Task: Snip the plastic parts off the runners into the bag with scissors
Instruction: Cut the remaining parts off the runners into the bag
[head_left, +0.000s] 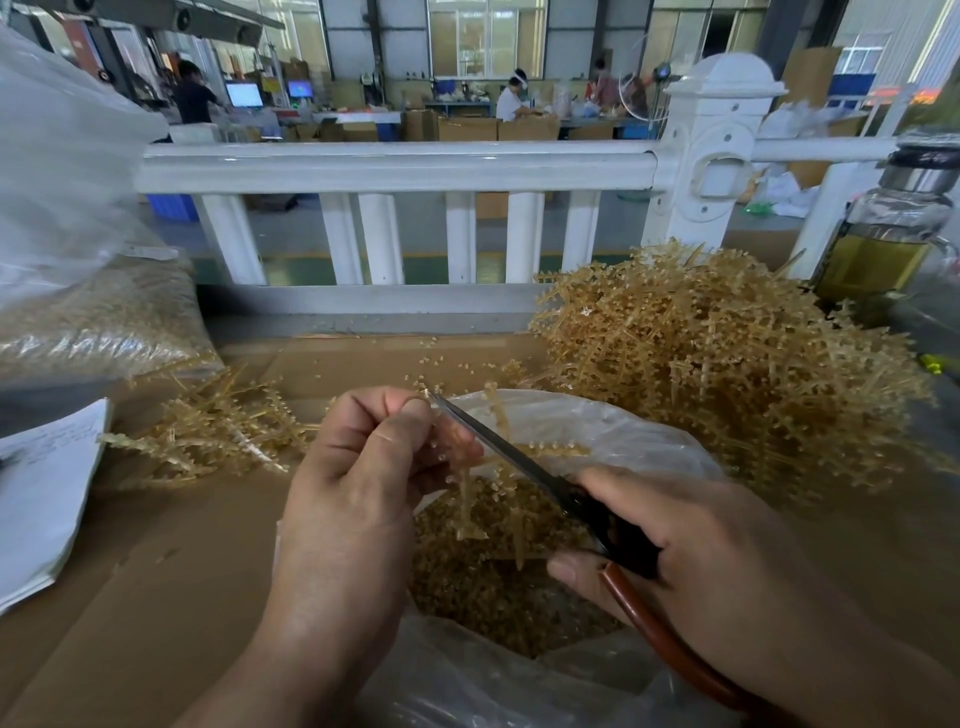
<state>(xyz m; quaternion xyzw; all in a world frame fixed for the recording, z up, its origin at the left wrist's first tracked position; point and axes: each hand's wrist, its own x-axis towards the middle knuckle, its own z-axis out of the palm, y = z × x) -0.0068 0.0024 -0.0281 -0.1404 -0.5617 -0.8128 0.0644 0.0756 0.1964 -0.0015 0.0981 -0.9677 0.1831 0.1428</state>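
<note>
**Plastic parts (498, 587) pile up in bag as scissors work along a runner**

Plastic parts, small and amber, fill the open clear bag (571, 421) at 6 o'clock, directly below the cutting, seemingly so each snipped piece drops straight in. The left hand (358, 467) pinches a branched runner (470, 499) between thumb and curled fingers and hangs it over the bag's mouth. The right hand (701, 540), at 4 o'clock, grips the handles of the scissors (519, 457). The blades look nearly together, and their tip is up by the left forefinger. Brown cardboard (156, 545) covers the bench.

At 9 o'clock lies a thin scatter of runners (218, 436), probably cast aside. A tall heap of runners (727, 364) waits at 2 o'clock, within the right hand's reach. Loose sheets of paper (41, 493) at 8 o'clock carry handwriting too faint to read. A filled clear sack (104, 322) slumps at 10 o'clock, and a glass jar (883, 244) of yellowish liquid stands at 3 o'clock with no legible label. Beyond a white railing (395, 166) at 12 o'clock, workers sit among cartons.
</note>
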